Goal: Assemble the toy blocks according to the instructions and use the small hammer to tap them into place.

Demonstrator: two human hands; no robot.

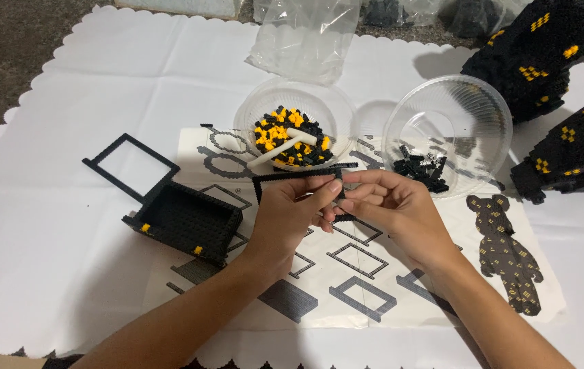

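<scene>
In the middle of the frame two hands meet over a big paper sheet of building pictures. The left hand and the right hand both pinch a thin black frame made of tiny bricks. The frame sticks out toward the left from between the fingers. The thumb and fingertips of each hand are pressed together on it, and the two hands touch each other there. Just above the hands stands a clear plastic bowl full of tiny black and yellow bricks, with a white stick-like tool lying across them. To the right of it a second clear bowl leans on its side with a few black bricks in it. At the left of the hands sits a black box built of bricks with some yellow dots, and a flat black frame lies beside it. In the upper right are big black brick pieces with yellow marks. An empty clear bag lies at the top. Everything rests on a white cloth with a wavy edge.
</scene>
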